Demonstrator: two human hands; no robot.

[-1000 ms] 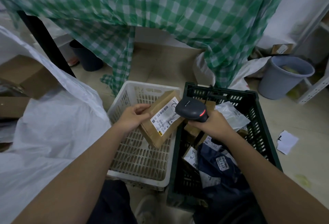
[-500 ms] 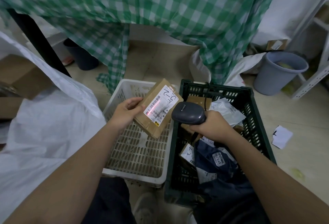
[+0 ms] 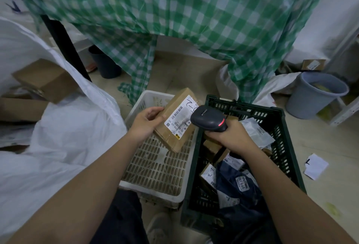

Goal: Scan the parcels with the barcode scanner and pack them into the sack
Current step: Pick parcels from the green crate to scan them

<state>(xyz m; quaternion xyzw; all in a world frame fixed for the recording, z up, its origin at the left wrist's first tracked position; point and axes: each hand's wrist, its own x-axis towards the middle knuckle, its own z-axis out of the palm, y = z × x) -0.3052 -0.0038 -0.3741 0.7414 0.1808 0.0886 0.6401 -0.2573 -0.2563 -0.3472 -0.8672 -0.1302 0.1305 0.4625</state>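
Above the white basket (image 3: pixel 155 170) on the floor, the left hand (image 3: pixel 147 122) grips a brown cardboard parcel (image 3: pixel 174 119) by its left edge, tilted, with the white label (image 3: pixel 179 116) facing up. Just beside it, the right hand (image 3: pixel 229 137) is closed around the handle of the black barcode scanner (image 3: pixel 208 117), whose head overlaps the label's right corner and shows a small red light. Under this hand stands a dark green crate (image 3: pixel 279 127) with more parcels (image 3: pixel 236 183) inside. At the left lies the big white sack (image 3: pixel 58 127), and a brown box (image 3: pixel 44 80) rests near its opening. Behind hangs a green checked cloth (image 3: pixel 194 20), and a grey bucket (image 3: pixel 318 96) stands at the right.
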